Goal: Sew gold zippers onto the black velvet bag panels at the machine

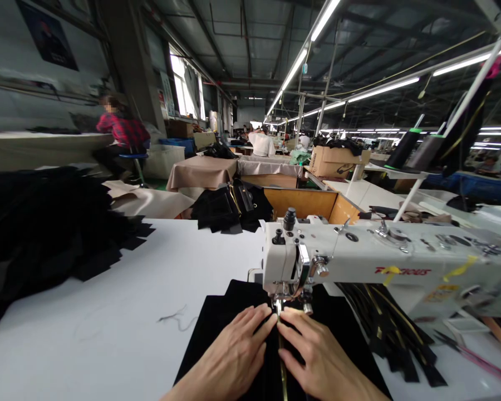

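Note:
A black fabric panel lies under the needle area of a white sewing machine. Down its middle runs a zipper with gold-coloured teeth, passing beneath the presser foot. My left hand rests flat on the cloth left of the zipper, fingers stretched toward the foot. On the other side, my right hand lies on the cloth with its fingers spread, the fingertips along the zipper's edge close to the foot. Both hands press from above without gripping.
A heap of black fabric pieces covers the table's left side; another black stack sits behind. Right of the panel lie black zipper strips and pink-handled scissors. Loose thread is on the white table. A person sits far left.

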The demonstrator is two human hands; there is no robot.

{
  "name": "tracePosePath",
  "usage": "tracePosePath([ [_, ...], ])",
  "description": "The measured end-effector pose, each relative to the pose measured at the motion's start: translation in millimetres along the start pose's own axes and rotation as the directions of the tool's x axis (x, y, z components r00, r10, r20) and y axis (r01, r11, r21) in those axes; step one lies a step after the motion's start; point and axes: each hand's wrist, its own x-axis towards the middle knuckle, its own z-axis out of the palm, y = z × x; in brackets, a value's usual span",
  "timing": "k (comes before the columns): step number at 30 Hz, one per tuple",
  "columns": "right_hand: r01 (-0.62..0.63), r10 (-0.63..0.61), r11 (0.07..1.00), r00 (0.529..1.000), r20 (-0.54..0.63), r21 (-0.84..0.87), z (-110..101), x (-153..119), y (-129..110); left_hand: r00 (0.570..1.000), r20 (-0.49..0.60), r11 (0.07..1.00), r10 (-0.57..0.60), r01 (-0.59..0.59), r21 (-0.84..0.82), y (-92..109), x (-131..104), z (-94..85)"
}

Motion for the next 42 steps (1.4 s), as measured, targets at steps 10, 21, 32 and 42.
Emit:
tracePosePath([
  [10, -0.032, 0.032, 0.999, 0.999, 0.024, 0.014, 0, 2, 1, 0.999, 0.04, 1.0, -0.005, 0.005, 0.002, -2, 0, 3.1],
  [21, -0.037, 0.036, 0.999, 0.998, 0.057, 0.015, -6, 1, -2, 0.999, -0.034, 0.999, 0.027, -0.028, -0.026, -3, -1, 4.3],
  [32, -0.028, 0.031, 0.999, 0.996, 0.08, -0.04, -5, 0, 3, 0.998, -0.069, 0.999, 0.009, -0.012, -0.049, -4, 4, 1.4],
  [42, -0.065, 0.036, 0.991, 0.969, -0.246, -0.113, -32, -36, 13, 1.0, -0.025, 0.999, 0.002, -0.003, -0.048, -2, 6, -5.9],
])
